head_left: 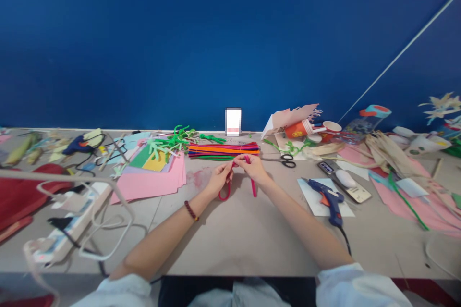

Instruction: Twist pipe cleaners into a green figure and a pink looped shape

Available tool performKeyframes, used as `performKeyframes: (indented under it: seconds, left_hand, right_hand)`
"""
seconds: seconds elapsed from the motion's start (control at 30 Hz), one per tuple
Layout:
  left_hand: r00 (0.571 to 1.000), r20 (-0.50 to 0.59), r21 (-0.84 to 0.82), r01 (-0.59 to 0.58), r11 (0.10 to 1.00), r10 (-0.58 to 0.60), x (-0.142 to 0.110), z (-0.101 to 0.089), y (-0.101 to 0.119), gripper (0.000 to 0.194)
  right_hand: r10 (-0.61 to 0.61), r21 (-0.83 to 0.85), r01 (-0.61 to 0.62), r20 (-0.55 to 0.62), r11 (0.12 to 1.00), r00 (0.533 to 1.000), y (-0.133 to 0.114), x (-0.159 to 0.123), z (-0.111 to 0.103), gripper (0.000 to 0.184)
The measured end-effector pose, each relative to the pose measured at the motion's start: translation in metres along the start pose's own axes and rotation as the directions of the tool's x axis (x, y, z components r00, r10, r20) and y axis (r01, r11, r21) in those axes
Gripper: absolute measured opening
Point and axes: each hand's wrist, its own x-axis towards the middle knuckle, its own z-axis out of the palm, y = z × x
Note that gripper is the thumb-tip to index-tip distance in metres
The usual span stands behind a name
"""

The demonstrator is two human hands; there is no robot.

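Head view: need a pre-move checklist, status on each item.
1. Pink pipe cleaner gripped by left hand and right hand: ok, fingers of both closed on it.
2. One continuous piece between the hands: cannot tell, fingers cover the middle.
3. Pipe cleaner bundle lying just beyond the hands: ok.
4. Scissors set down, handles exposed: ok.
5. Glue gun on the white sheet, apart from the right forearm: ok.
6. Glue gun cold: cannot tell.
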Motion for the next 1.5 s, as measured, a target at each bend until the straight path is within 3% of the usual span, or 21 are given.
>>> performKeyframes:
  seconds: [0.23, 0.5, 0.8, 1.0, 1.1, 1.23, 1.33, 1.5]
  left_hand:
    - [1.0, 0.015, -0.095, 0.015, 0.995, -0.014, 0.003, -0.002, -0.003, 0.042]
    - [1.0, 0.023, -0.084, -0.003, 0.996, 0.005, 0.006, -0.005, -0.008, 0.04]
    - [0.997, 0.075, -0.067, -0.006, 0.998, 0.011, 0.005, -0.003, -0.007, 0.04]
    - [0.983, 0.157, -0.088, 0.111, 0.99, -0.097, 0.0, 0.001, 0.002, 0.043]
    - [0.97, 0.195, -0.181, 0.178, 0.967, -0.142, -0.002, 0.001, 0.004, 0.039]
    - [0.935, 0.328, -0.316, 0.243, 0.917, -0.135, -0.005, 0.003, 0.004, 0.033]
    - [0.916, 0.375, -0.288, 0.259, 0.922, -0.14, -0.007, 0.005, 0.005, 0.034]
    - [0.921, 0.358, -0.205, 0.236, 0.95, -0.152, -0.008, 0.008, 0.007, 0.04]
  right_hand:
    - [-0.043, 0.01, 0.043, 0.025, 0.999, 0.999, 0.0, -0.001, 0.004, 0.021]
    - [0.138, 0.055, -0.141, 0.049, 0.989, 0.989, 0.0, -0.002, 0.003, 0.037]
    - [0.124, 0.045, -0.126, 0.038, 0.991, 0.992, 0.002, -0.002, 0.004, 0.036]
    - [0.146, 0.084, -0.142, -0.04, 0.986, 0.988, -0.005, 0.0, -0.003, 0.043]
    - [0.133, 0.115, -0.127, -0.049, 0.985, 0.99, -0.013, 0.002, -0.008, 0.043]
    - [0.095, 0.156, -0.085, -0.061, 0.984, 0.994, -0.024, 0.005, -0.014, 0.042]
    - [0.08, 0.171, -0.067, -0.074, 0.983, 0.994, -0.029, 0.008, -0.018, 0.042]
    - [0.06, 0.168, -0.044, -0.093, 0.985, 0.994, -0.03, 0.011, -0.025, 0.039]
